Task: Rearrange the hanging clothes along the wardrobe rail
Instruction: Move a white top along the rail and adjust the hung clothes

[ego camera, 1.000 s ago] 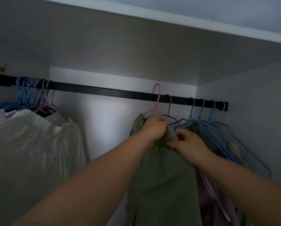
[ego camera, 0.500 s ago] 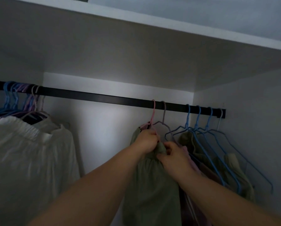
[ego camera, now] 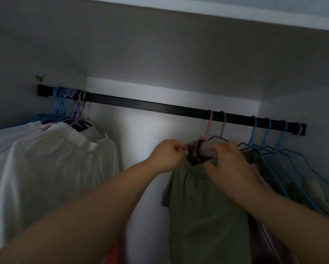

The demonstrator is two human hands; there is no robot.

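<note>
the pink hanger (ego camera: 207, 130) now hangs hooked on the rail (ego camera: 159, 106), no longer lifted. left hand (ego camera: 167, 155) and right hand (ego camera: 228, 164) pinch the green garment (ego camera: 201, 206) at its top edge, apparently straightening it.

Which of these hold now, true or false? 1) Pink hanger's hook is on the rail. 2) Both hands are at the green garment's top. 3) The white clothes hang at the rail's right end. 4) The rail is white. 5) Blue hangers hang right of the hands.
1) True: the pink hanger hooks over the rail.
2) True: the left hand and right hand are both at the top of the green garment.
3) False: the white clothes hang at the left end.
4) False: the rail is black.
5) True: the blue hangers hang right of both hands.
</note>
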